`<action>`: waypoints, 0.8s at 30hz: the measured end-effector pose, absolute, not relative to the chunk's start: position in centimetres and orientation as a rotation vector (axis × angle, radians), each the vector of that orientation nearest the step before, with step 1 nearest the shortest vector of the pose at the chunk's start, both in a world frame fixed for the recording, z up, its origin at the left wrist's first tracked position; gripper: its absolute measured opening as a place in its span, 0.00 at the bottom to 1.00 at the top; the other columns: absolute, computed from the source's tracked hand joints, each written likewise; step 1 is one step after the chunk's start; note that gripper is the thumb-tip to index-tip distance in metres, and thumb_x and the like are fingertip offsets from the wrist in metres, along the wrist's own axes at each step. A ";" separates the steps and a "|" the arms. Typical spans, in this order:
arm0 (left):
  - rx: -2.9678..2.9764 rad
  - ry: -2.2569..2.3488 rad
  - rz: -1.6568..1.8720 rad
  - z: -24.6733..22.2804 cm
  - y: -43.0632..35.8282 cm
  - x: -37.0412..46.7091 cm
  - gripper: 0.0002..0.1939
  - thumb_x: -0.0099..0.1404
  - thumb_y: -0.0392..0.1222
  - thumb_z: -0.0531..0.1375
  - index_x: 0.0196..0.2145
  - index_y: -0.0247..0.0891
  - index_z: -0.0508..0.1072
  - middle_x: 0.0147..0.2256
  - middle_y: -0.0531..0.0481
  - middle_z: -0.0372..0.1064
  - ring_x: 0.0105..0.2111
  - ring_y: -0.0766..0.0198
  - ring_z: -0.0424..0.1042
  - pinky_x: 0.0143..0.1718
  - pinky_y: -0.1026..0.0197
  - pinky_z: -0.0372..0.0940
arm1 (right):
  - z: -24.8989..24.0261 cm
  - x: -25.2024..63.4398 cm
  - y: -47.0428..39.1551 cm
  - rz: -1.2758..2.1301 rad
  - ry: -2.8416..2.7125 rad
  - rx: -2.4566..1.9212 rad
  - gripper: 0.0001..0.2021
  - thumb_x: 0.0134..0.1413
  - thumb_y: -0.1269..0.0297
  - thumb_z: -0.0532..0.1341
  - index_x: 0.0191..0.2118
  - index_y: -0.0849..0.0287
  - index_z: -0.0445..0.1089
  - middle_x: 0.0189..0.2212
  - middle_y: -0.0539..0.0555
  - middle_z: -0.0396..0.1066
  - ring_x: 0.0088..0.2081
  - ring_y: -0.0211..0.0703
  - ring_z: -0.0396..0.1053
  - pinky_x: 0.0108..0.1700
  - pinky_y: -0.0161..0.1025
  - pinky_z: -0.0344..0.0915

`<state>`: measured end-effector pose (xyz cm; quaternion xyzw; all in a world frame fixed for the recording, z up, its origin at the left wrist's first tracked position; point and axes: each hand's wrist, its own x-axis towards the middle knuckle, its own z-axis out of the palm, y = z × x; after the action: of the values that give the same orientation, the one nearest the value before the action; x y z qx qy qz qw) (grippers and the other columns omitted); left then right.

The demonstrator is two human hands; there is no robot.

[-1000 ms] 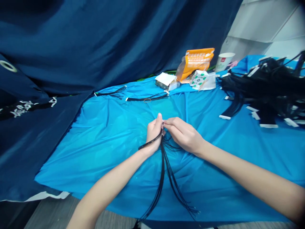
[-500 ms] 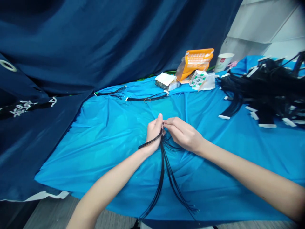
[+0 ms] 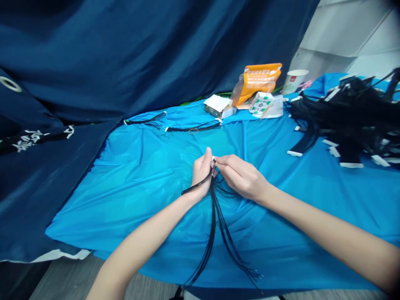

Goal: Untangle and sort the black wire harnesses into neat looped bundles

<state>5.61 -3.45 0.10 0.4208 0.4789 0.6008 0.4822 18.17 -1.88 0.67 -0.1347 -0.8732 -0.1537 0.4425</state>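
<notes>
My left hand (image 3: 202,177) is closed around the upper end of a bundle of thin black wires (image 3: 213,221), thumb pointing up. A small white connector (image 3: 213,159) shows at the top, between thumb and the other hand. Some wires loop back over my left wrist; the rest hang down in two strands toward the table's front edge, their tips fanned out. Fingers of my right hand (image 3: 240,177) are pinched together right beside the connector. They seem to grip a wire end there, but the fingers hide most of it.
A blue cloth (image 3: 140,208) covers the table. At the right lies a heap of black wire harnesses (image 3: 350,121) with white connectors. Along the back are two wire bundles, a small box (image 3: 218,109), an orange pouch (image 3: 259,83), a white packet (image 3: 265,105) and a paper cup (image 3: 293,81).
The white connector now shows more plainly between my hands. My right fingers have shifted very slightly away from the left thumb. The wires hang as before.
</notes>
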 end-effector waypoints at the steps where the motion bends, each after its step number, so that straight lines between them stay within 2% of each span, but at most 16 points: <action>1: 1.025 1.167 1.465 0.1 -3.4 5.6 0.27 0.56 0.65 0.50 0.17 0.38 0.55 0.14 0.58 0.49 0.14 0.73 0.52 0.17 0.66 0.49 | 0.7 18.2 -1.9 -0.383 -2.165 -0.330 0.07 0.57 0.78 0.52 0.35 0.68 0.67 0.31 0.63 0.71 0.39 0.47 0.69 0.39 0.41 0.71; 8: 1.011 1.169 1.465 0.1 -3.4 5.6 0.27 0.56 0.65 0.51 0.17 0.38 0.54 0.14 0.58 0.48 0.14 0.73 0.51 0.16 0.66 0.48 | 0.7 18.2 -1.9 -0.365 -2.177 -0.322 0.06 0.56 0.79 0.53 0.34 0.72 0.67 0.33 0.66 0.71 0.40 0.48 0.69 0.41 0.41 0.70; 17: 1.041 1.195 1.448 -0.2 -3.3 5.4 0.27 0.58 0.64 0.50 0.17 0.37 0.55 0.14 0.58 0.49 0.14 0.73 0.51 0.16 0.66 0.48 | 0.8 18.2 -1.8 -0.372 -2.185 -0.344 0.08 0.57 0.78 0.52 0.35 0.70 0.68 0.32 0.63 0.71 0.40 0.47 0.69 0.40 0.41 0.70; 24: 1.110 1.229 1.428 -0.1 -3.4 5.3 0.27 0.58 0.64 0.49 0.17 0.37 0.55 0.14 0.57 0.50 0.16 0.73 0.51 0.18 0.65 0.48 | 1.2 18.1 -2.0 -0.430 -2.183 -0.362 0.10 0.58 0.77 0.51 0.32 0.68 0.69 0.29 0.61 0.72 0.37 0.45 0.69 0.37 0.39 0.69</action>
<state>5.33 -3.39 -0.15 0.4508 0.4994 0.5799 0.4596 18.09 -1.98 1.19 -0.1452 -0.8747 -0.1722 0.4291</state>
